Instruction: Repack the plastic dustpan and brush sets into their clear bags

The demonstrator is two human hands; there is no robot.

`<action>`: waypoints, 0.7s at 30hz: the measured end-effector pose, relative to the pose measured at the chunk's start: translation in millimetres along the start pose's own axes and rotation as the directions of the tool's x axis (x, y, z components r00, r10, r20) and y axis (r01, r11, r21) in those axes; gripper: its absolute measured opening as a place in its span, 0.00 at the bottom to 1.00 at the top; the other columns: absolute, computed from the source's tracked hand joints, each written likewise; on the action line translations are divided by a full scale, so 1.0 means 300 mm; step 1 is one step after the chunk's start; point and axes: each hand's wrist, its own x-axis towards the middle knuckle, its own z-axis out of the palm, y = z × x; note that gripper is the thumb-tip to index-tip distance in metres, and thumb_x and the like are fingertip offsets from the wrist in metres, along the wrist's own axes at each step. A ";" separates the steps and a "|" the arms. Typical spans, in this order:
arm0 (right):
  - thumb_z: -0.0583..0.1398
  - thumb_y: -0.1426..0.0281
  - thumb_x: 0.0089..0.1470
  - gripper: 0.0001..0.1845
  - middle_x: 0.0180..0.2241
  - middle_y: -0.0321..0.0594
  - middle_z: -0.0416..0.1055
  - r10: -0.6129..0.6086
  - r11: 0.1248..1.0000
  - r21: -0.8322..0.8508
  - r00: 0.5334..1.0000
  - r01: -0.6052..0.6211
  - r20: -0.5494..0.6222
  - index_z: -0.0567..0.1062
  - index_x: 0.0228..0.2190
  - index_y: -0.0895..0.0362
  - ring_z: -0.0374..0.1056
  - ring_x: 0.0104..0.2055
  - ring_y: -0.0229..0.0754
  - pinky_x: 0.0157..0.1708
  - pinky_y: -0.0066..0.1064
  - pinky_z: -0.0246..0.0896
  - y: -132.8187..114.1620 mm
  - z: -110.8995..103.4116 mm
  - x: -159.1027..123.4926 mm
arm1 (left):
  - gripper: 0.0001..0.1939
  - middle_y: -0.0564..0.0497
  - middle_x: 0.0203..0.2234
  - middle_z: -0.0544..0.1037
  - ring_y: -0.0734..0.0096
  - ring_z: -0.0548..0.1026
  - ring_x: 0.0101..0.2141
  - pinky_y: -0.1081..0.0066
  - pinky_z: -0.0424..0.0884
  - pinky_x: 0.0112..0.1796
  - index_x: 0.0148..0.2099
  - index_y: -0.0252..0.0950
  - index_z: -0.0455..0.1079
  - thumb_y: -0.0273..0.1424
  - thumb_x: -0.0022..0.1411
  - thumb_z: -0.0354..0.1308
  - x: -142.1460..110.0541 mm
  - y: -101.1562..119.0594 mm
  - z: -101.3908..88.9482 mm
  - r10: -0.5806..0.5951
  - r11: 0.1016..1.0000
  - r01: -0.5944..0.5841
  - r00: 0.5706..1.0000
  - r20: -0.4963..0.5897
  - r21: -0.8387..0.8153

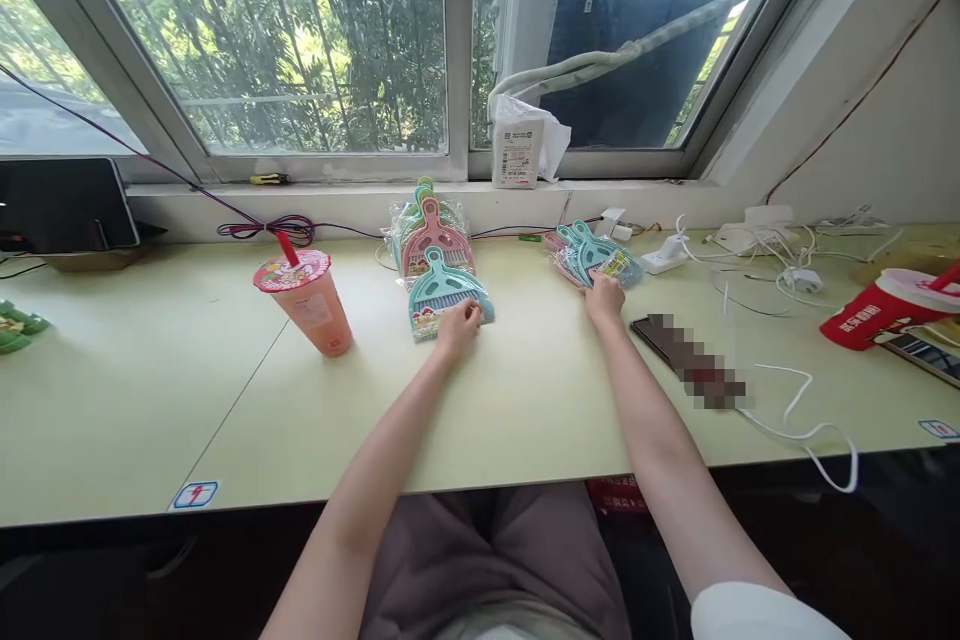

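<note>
A pile of small packaged dustpan-and-brush sets, teal and pink in clear wrap, lies at the back middle of the pale green table. My left hand rests with curled fingers on the near edge of the front teal set. A second, smaller pile of teal and pink sets lies to the right. My right hand touches its near edge, fingers closed on the wrap.
An orange drink cup with a red straw stands left of the piles. A phone and a white cable lie right of my right arm. A red cup, chargers and a dark monitor sit at the edges.
</note>
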 end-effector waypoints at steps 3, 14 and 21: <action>0.61 0.77 0.52 0.26 0.54 0.52 0.70 -0.024 0.999 0.038 0.999 0.022 0.046 0.72 0.54 0.59 0.66 0.53 0.51 0.48 0.37 0.61 0.019 -0.016 0.006 | 0.10 0.54 0.20 0.74 0.72 0.72 0.21 0.73 0.67 0.28 0.34 0.37 0.71 0.30 0.59 0.48 0.059 -0.057 -0.030 -0.059 0.985 0.051 0.997 -0.044 -0.166; 0.56 0.82 0.51 0.26 0.53 0.48 0.72 -0.091 0.987 0.138 0.996 0.088 0.016 0.75 0.51 0.59 0.69 0.53 0.49 0.52 0.36 0.62 0.038 -0.060 -0.030 | 0.13 0.50 0.19 0.75 0.71 0.73 0.21 0.72 0.70 0.26 0.26 0.34 0.70 0.39 0.52 0.54 0.244 -0.148 -0.089 -0.056 0.892 0.065 0.998 0.034 -0.447; 0.55 0.80 0.52 0.23 0.46 0.48 0.77 -0.016 0.978 0.208 1.000 0.016 -0.003 0.78 0.48 0.60 0.71 0.48 0.50 0.49 0.39 0.65 0.002 -0.099 -0.039 | 0.16 0.45 0.25 0.80 0.65 0.77 0.28 0.68 0.74 0.35 0.25 0.33 0.74 0.40 0.53 0.54 0.283 -0.185 -0.078 -0.042 0.893 0.013 0.998 -0.055 -0.449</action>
